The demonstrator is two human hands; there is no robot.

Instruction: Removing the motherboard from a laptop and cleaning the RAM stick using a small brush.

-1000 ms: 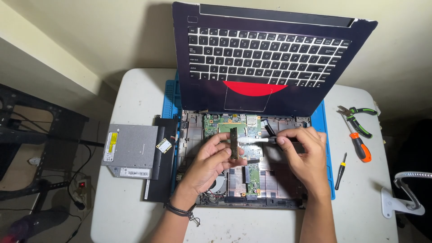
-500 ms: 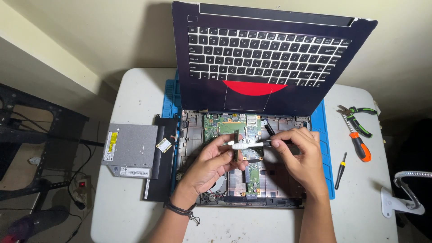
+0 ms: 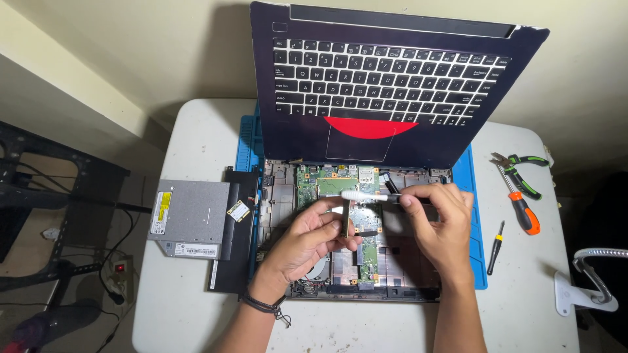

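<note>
An opened laptop base [image 3: 405, 274] with its green circuit board [image 3: 307, 183] exposed lies on a blue mat [image 3: 468, 183]. Its keyboard cover [image 3: 386, 85] stands tilted up behind. My left hand [image 3: 307, 238] pinches a small dark memory module [image 3: 345, 219], held on edge above the board. My right hand [image 3: 441, 225] grips a white brush-like tool [image 3: 366, 196], held level with its tip pointing left just above the module.
A grey optical drive [image 3: 193, 216], a small green card [image 3: 239, 210] and a long black battery [image 3: 232, 261] lie left of the laptop. Green-handled pliers [image 3: 523, 171], an orange screwdriver [image 3: 523, 209] and a small black screwdriver [image 3: 496, 245] lie at the right. A lamp base [image 3: 582, 291] stands far right.
The white tool has slid left over the module, and my right hand has shifted slightly left. My left hand keeps the module in about the same place.
</note>
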